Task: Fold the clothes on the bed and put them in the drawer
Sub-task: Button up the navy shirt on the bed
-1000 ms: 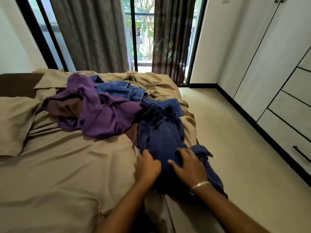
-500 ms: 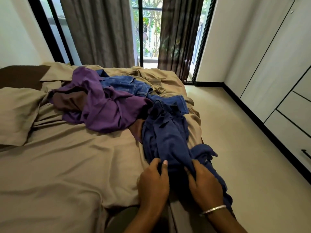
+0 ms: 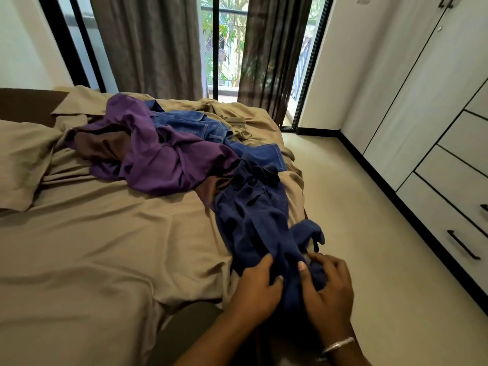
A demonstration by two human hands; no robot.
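Head view is showing the bed [image 3: 92, 260] bearing a heap of clothes: a purple garment [image 3: 158, 157] at 11 o'clock, blue jeans [image 3: 200, 125] at 12 o'clock, and a dark blue garment [image 3: 253, 215] trailing toward the near edge at 5 o'clock. Closed drawers [image 3: 454, 207] are standing at 3 o'clock, contents not visible. Left hand [image 3: 257, 291] is gripping the dark blue garment with curled fingers. Right hand [image 3: 327, 289] is pinching a bunched fold of the same garment, thumb pressing on it.
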